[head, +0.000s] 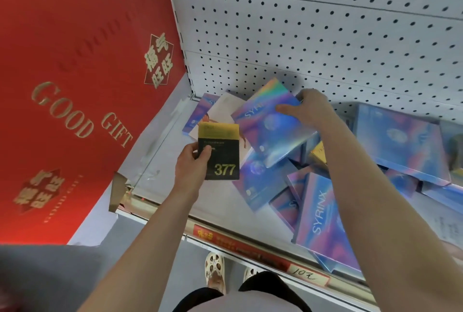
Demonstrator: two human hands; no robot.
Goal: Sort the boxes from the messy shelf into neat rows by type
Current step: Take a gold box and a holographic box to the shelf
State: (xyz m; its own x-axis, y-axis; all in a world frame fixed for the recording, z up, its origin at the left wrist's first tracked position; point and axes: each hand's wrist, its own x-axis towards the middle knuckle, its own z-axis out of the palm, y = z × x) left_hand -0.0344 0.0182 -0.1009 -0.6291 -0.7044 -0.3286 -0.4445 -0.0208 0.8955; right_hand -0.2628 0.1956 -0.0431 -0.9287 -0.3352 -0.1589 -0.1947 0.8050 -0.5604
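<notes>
Head view: left hand point(189, 165) pinching black-and-gold box point(220, 152) marked 377, thumb on front, fingers behind, raised over left part of shelf point(160, 166). Right hand point(307, 108) gripping tilted holographic SYRINX box point(271, 123) at its far edge, thumb on top face, fingers curled behind. More SYRINX boxes point(320, 214) jumbled on shelf right. White box point(224, 108) under pile. Red gift box point(75, 86) at left.

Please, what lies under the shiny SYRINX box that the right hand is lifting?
Under the lifted SYRINX box, gripped by the right hand, lie a white box, more holographic boxes and a yellow box. What lies directly beneath its middle is covered.
</notes>
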